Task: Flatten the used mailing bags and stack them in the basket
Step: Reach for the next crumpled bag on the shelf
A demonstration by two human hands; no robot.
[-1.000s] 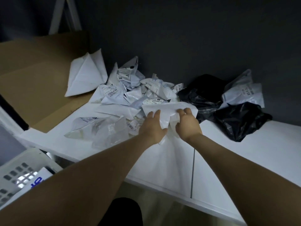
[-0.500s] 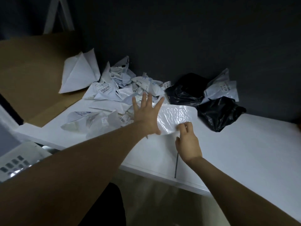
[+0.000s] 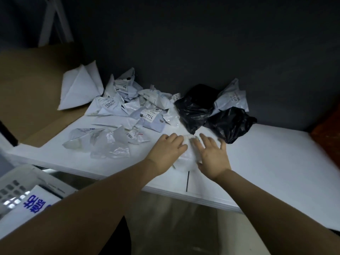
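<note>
A white mailing bag [image 3: 187,155] lies on the white table [image 3: 266,162], near its front edge. My left hand [image 3: 166,150] and my right hand [image 3: 211,155] press flat on it side by side, fingers straight and spread; the right fingers are motion-blurred. Only a strip of the bag shows between the palms. Behind them sits a heap of several crumpled white bags [image 3: 128,105] with printed labels, and two black bags [image 3: 228,124] to the right. The white slotted basket [image 3: 22,183] stands at the lower left, holding a flat white bag with blue print [image 3: 38,201].
A clear crumpled plastic bag [image 3: 110,146] lies left of my hands. A brown cardboard sheet [image 3: 27,89] leans at the far left with a folded white bag [image 3: 81,89] on it. A dark wall backs the table. A seam [image 3: 187,181] splits the tabletop below the bag.
My left hand came down from raised and spread onto the bag. My right hand let go of the bag's edge and opened flat on it. The bag now lies pressed on the table.
</note>
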